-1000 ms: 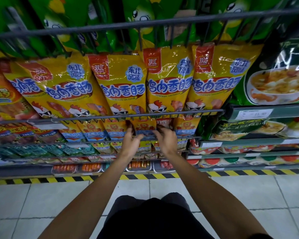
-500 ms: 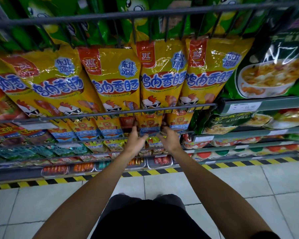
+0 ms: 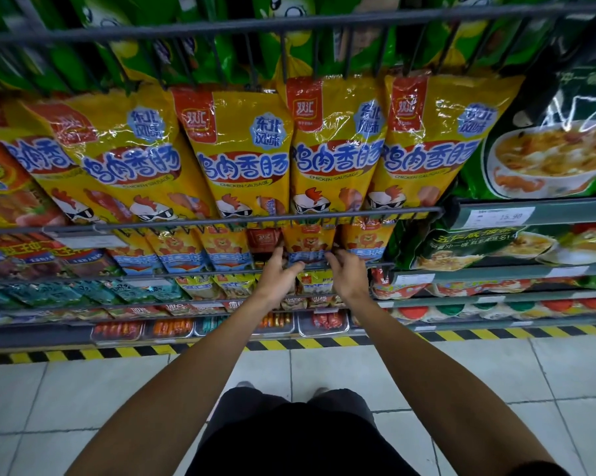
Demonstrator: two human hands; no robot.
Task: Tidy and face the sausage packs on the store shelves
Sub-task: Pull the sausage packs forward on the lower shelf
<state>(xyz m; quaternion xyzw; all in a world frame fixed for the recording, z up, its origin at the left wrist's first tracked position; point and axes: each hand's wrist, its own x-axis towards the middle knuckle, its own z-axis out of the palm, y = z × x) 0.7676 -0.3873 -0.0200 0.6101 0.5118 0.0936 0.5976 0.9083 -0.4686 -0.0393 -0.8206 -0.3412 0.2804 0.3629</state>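
I have both hands on one yellow sausage pack (image 3: 308, 243) with a lion on its face, standing in the second wire shelf (image 3: 200, 273) down, just right of that shelf's middle and close to its right end. My left hand (image 3: 278, 278) grips the pack's lower left corner, thumb curled up against its blue band and fingers tucked behind. My right hand (image 3: 348, 274) pinches the lower right corner the same way, fingertips on the blue band. The pack stands upright between its neighbours: a small red pack (image 3: 264, 239) touches its left side, and another lion pack (image 3: 367, 240) sits just beside it on the right. More lion packs (image 3: 221, 247) run leftward along the same shelf. Directly above, behind the front rail (image 3: 186, 223) of the upper shelf, four big chicken sausage packs (image 3: 337, 146) lean in a row, faces out. To the right, green soup packs (image 3: 543, 156) stand over a price tag (image 3: 502, 217) on the grey shelf edge. Lower shelves hold smaller packs, too blurred for me to read, probably sausages too. A yellow-black hazard strip (image 3: 289, 345) lines the base, with the tiled floor (image 3: 83, 407) in front.
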